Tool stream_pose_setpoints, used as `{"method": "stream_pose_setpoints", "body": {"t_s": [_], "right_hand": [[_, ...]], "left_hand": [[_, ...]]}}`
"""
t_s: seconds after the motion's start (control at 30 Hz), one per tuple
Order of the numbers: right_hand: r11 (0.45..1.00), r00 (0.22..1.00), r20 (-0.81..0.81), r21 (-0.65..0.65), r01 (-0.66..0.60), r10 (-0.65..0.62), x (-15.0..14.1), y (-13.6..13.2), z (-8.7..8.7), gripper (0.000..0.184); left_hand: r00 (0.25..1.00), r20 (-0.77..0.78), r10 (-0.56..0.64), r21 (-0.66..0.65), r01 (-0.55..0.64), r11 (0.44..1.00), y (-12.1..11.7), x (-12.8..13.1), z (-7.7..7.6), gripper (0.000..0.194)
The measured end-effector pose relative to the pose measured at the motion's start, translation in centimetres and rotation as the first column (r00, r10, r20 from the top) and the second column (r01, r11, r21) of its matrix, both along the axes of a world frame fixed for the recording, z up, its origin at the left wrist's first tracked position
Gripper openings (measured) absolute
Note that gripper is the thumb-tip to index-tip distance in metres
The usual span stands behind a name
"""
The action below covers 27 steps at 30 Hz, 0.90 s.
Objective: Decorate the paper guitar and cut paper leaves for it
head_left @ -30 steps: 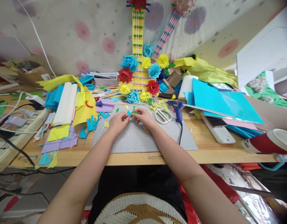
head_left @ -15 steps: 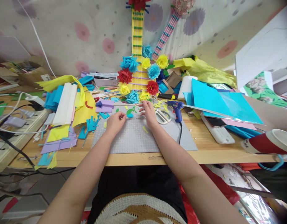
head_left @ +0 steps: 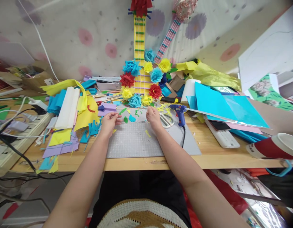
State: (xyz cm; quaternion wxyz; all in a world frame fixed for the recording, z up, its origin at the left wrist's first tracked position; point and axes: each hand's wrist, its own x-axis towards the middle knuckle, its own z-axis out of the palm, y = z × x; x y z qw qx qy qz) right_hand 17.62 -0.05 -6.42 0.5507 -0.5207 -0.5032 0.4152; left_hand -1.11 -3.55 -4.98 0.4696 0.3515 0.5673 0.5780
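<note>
My left hand [head_left: 109, 124] hovers over the left side of the grey cutting mat [head_left: 132, 145], its fingers loosely stretched and holding nothing I can see. Just beyond its fingertips lie green paper leaves [head_left: 125, 119] and a blue paper scrap [head_left: 132, 118]. My right hand [head_left: 153, 117] is closed in a pinch, and a small green paper leaf [head_left: 151, 104] shows at its fingertips. Beside that hand rest white-handled scissors [head_left: 167, 121], partly covered by it. Thin green stem-like scraps [head_left: 137, 112] lie between the hands.
A blue glue gun [head_left: 181, 115] sits at the mat's right. Behind stands a yellow paper guitar [head_left: 139, 41] with paper flowers. Crepe paper rolls [head_left: 68, 109] and a power strip [head_left: 29, 139] are left; blue sheets [head_left: 215, 101] and a cup [head_left: 275, 145] are right.
My left hand has drawn back left from the leaves and its fingers have opened. My right hand has closed into a pinch, and a green leaf is gone from beside the blue scrap.
</note>
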Motion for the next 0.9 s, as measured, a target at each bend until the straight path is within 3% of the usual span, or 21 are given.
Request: {"method": "stream_pose_setpoints", "body": {"t_s": [0.1,0.3,0.53,0.73,0.9], "right_hand": [[0.999,0.989,-0.142,0.012,0.038,-0.036,0.3,-0.1,0.5,0.029],[0.98,0.952,-0.263,0.082,0.184,-0.156,0.9,-0.1,0.6,0.018],[0.989,0.957,-0.258,0.024,0.145,-0.134,1.1,0.4,0.4,0.02],[0.994,0.983,-0.145,-0.032,0.107,-0.11,1.1,0.7,-0.1,0.034],[0.989,0.986,-0.084,-0.05,0.142,-0.146,1.3,0.7,-0.4,0.03]], "left_hand": [[0.997,-0.034,0.075,0.048,-0.074,0.996,0.2,0.0,-0.3,0.014],[0.963,-0.114,0.242,0.08,-0.234,0.969,0.7,-1.0,-0.9,0.029],[0.945,-0.183,0.272,0.106,-0.256,0.961,1.1,-1.7,-1.3,0.032],[0.936,-0.12,0.332,0.05,-0.328,0.943,1.4,-2.6,0.0,0.033],[0.909,-0.146,0.389,0.049,-0.386,0.921,1.8,-3.4,1.9,0.033]]}}
